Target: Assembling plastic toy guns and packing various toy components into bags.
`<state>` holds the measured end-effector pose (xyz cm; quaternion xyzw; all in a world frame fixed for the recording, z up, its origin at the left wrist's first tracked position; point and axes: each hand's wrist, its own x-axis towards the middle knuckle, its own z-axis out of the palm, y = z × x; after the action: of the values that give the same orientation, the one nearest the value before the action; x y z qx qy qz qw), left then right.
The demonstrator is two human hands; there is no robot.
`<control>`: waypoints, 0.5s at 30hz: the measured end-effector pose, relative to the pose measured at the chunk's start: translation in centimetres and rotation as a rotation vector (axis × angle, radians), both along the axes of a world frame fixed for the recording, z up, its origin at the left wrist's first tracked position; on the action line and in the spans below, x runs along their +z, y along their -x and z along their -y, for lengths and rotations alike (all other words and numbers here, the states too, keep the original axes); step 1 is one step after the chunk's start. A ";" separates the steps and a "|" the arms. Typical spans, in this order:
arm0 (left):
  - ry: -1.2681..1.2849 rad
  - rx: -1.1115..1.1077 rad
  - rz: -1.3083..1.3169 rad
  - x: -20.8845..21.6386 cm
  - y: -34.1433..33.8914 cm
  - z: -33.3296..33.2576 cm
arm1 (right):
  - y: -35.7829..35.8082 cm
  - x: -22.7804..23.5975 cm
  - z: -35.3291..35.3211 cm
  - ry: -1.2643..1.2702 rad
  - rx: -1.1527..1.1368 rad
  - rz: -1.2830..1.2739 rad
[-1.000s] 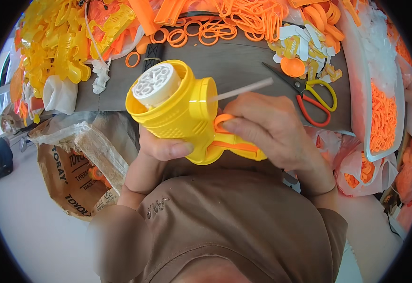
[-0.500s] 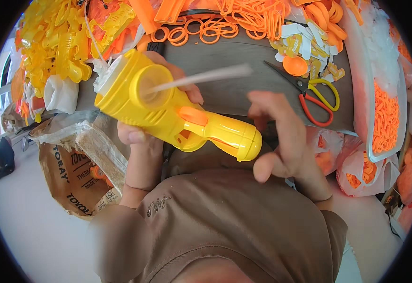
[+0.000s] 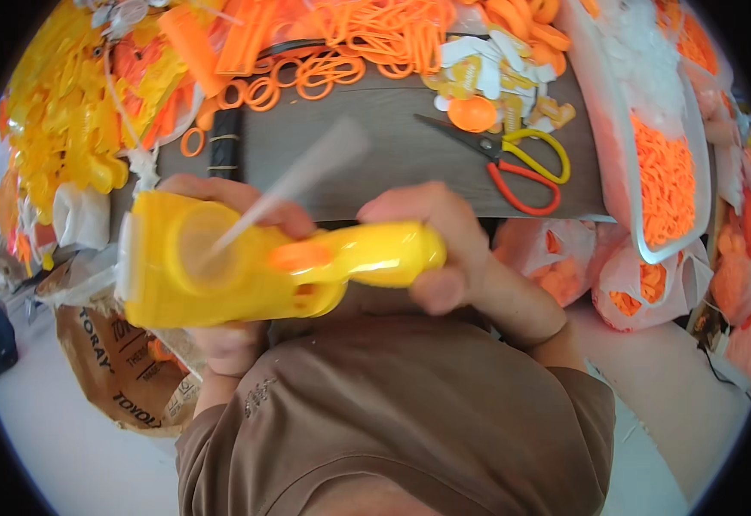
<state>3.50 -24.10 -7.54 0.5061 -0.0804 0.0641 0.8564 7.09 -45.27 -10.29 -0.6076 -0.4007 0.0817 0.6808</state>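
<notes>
Held before torso (image 3: 401, 413) with long axis left to right: yellow plastic housing (image 3: 251, 288), clasped at its wide end (image 3: 152, 271) by left hand (image 3: 232, 342), with handle (image 3: 392, 256) nearest half-curled right hand (image 3: 451, 236) (contact unclear).

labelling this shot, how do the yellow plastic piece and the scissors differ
The yellow plastic piece is held in the left hand; the scissors lie on the table. The piece is bulky; the scissors are slim and flat. The piece looks motion-blurred; the scissors look crisp. Both show yellow.
</notes>
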 end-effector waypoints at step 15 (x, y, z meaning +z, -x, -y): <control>0.117 0.107 -0.187 -3.2 -1.7 -0.8 | -2.7 1.2 3.7 0.325 -0.190 -0.146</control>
<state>5.20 -23.32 -10.76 0.4623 0.0307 0.0667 0.8837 9.74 -48.96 -9.05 -0.7369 -0.2729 0.1245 0.6058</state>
